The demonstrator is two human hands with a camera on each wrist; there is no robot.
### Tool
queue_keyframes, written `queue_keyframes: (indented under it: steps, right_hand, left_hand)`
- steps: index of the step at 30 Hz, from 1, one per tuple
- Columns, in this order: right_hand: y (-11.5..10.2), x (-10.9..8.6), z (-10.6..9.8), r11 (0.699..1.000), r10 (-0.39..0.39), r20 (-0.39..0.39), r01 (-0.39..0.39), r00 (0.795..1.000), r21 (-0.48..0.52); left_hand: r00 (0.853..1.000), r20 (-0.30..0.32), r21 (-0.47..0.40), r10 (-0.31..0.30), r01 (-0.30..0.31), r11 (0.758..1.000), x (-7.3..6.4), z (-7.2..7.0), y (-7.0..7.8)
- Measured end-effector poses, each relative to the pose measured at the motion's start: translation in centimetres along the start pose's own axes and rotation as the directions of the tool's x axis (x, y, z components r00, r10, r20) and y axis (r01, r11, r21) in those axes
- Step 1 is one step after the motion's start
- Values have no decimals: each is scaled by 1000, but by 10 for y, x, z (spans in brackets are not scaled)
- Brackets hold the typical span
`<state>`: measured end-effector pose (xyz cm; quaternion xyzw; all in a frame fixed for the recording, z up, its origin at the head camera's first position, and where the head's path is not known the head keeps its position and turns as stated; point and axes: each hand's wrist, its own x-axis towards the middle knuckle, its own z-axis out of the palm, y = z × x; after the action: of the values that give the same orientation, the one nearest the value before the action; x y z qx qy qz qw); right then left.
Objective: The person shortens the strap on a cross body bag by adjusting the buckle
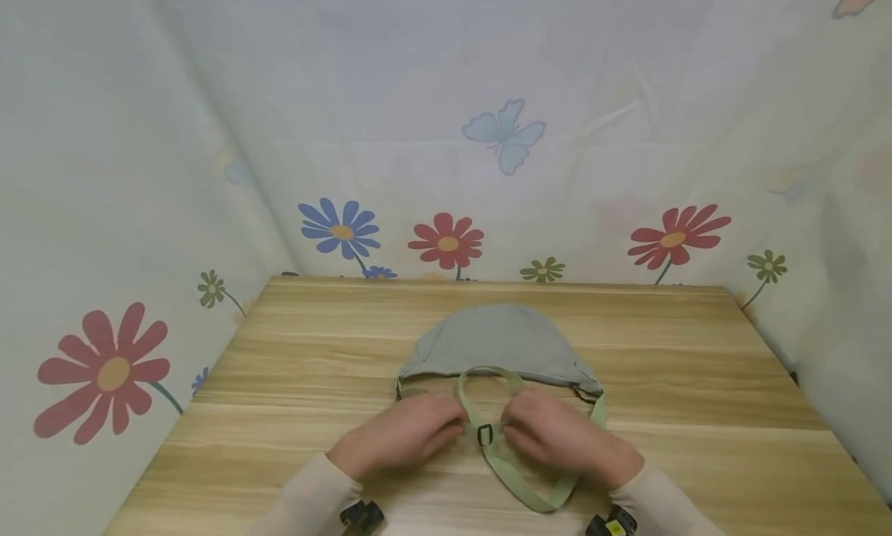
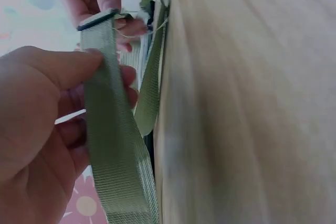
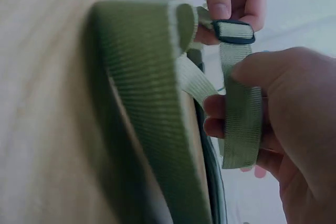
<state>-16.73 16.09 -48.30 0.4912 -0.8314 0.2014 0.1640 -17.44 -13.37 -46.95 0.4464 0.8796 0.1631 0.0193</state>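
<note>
Here we are, both hands busy at the near edge of the grey bag [image 1: 498, 342], which lies on the table [image 1: 313, 350] in front of me. My left hand [image 1: 411, 431] pinches the green strap [image 3: 242, 111] on one side of the small black buckle [image 1: 485, 434], thumb flat on the webbing, fingers tucked behind, no gap beyond the strap's own thickness. My right hand [image 1: 557, 431] mirrors it on the other side, thumb in front, fingertips behind. The buckle sits between the two, off the table, strap running through it.

Now the risky part. One loop of strap arches up towards the bag, and a lower loop [image 1: 546, 506] sags towards me; if either carries a half-twist, the webbing could bunch in the buckle and jam. Pull unevenly, and I judge the buckle would tilt and bind. My hold is only a thumb pinch, so a hard tug could slide the strap out. There's a fine loose thread [image 2: 131, 36] near the buckle, too; it might snag in the slot. And too strong a pull could drag the soft bag across the table. How tightly I'm squeezing, I can't tell from here.
</note>
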Motion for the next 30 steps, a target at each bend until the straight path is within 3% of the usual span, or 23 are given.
queue_keyframes:
  steps: [5,14,19,23,30]
  right_hand:
    - [2,1,-8,1000,21,-37,-21,999,6]
    - [8,3,-18,999,-40,-125,38,991,-16]
    - [7,8,-24,998,-66,-206,64,976,-18]
    - [4,12,-28,996,-82,-245,90,966,22]
    - [0,17,-28,994,-75,-301,96,951,54]
  left_hand:
    - [999,-29,-71,-39,37,997,0,-9,4]
    - [993,-112,-146,-41,24,989,0,-16,4]
    - [980,-196,-112,-34,12,994,3,-19,5]
    - [948,-317,-22,36,-45,999,8,-17,7]
    - [850,-490,100,195,-167,981,14,-18,9]
